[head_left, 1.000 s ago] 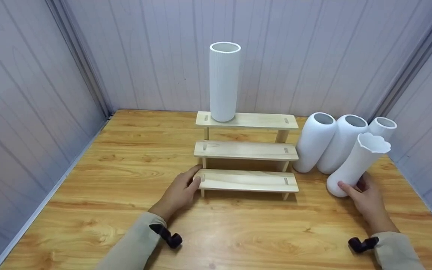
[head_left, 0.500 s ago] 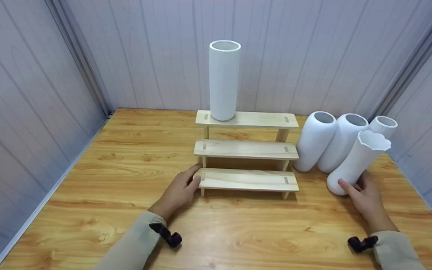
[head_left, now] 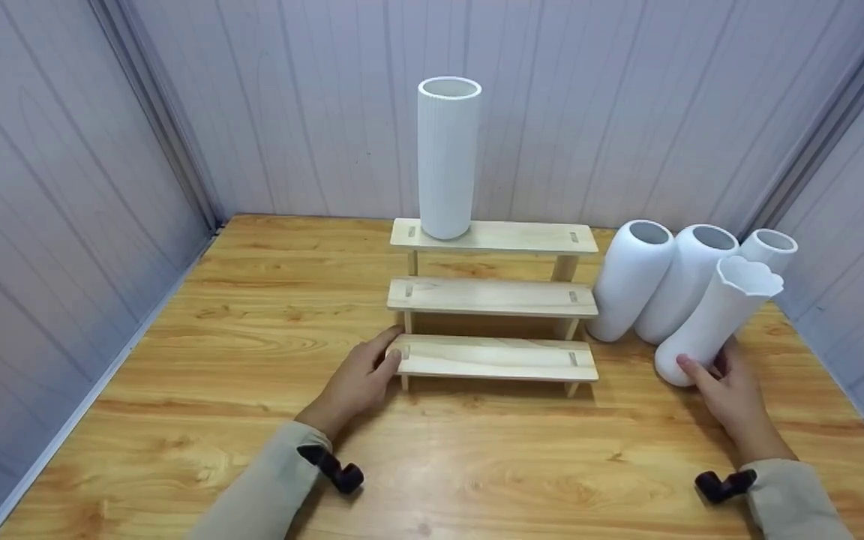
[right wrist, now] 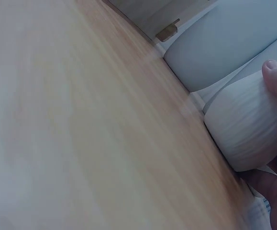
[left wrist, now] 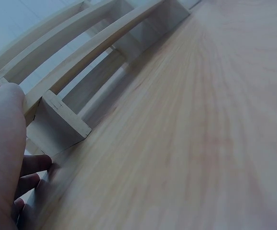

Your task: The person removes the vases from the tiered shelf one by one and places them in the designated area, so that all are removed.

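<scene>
My left hand [head_left: 357, 379] holds the left end of the bottom shelf of a three-tier wooden display stand [head_left: 496, 358]. In the left wrist view the thumb lies at the plank's edge, and the other fingers [left wrist: 35, 165] are low by the stand's leg [left wrist: 59, 124]. At the right, my right hand [head_left: 732, 397] grips the rounded base of a white vase with a scalloped rim [head_left: 709, 326], thumb on the near side. The right wrist view shows that base [right wrist: 246, 122] at the tabletop. A tall ribbed white vase [head_left: 448, 161] stands on the top shelf, towards its left end.
Behind the gripped vase stand more white vases: one [head_left: 631, 285] close to the stand's right side, another [head_left: 691, 281] beside it, and a partly hidden one [head_left: 773, 255] at the far right. Panelled walls [head_left: 312, 105] enclose the wood-grain table [head_left: 252, 300] at the back and sides.
Both hands keep their holds, and the vases and stand keep their places. Only the head view has tipped slightly, so everything appears a little higher.
</scene>
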`<action>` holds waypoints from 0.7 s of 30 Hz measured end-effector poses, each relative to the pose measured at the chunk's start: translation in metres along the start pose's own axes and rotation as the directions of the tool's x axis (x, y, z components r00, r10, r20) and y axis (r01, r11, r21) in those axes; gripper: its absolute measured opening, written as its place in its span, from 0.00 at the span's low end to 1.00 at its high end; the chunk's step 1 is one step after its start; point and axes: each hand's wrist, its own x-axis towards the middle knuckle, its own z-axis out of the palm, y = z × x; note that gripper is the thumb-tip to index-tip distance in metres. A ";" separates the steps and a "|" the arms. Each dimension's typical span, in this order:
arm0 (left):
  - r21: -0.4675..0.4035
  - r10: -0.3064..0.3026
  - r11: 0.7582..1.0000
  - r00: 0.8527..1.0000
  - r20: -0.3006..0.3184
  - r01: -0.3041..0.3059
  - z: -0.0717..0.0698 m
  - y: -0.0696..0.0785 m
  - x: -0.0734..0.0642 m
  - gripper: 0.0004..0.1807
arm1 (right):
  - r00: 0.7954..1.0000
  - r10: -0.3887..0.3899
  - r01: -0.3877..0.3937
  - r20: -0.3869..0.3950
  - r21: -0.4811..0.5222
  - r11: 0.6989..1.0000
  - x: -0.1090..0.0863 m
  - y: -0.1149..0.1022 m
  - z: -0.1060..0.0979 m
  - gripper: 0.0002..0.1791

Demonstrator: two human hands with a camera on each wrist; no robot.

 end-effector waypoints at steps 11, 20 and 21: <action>-0.002 -0.014 1.000 1.000 0.007 0.014 -0.001 0.000 0.001 0.25 | 0.996 -0.082 0.082 -0.026 0.007 0.997 0.005 0.008 0.002 0.43; -0.004 -0.006 1.000 1.000 0.004 0.006 0.000 -0.001 0.001 0.25 | 0.999 0.017 -0.019 0.040 0.053 0.998 0.004 0.003 0.002 0.50; -0.005 -0.012 1.000 1.000 0.008 0.012 0.000 -0.001 0.001 0.25 | 0.999 0.024 -0.026 0.042 0.058 0.998 0.004 0.003 0.002 0.51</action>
